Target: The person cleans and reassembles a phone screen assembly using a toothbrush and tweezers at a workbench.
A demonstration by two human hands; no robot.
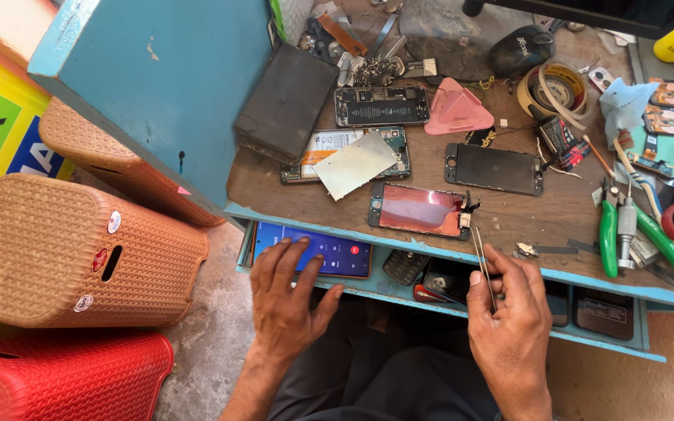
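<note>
Left hand (286,300) is spread flat, fingers on the lit smartphone (312,249) in the open drawer (399,300). Right hand (509,316) pinches tweezers (481,261) just below the opened phone screen assembly (421,210) on the bench edge. Looks mid-repair: screen off, nothing reassembled.

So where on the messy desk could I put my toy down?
There is bare wood between the black screen panel and the green-handled pliers, and a thin strip along the front edge past the pink-lit screen. The back and right side are crowded. The right hand holds tweezers near that edge.
</note>
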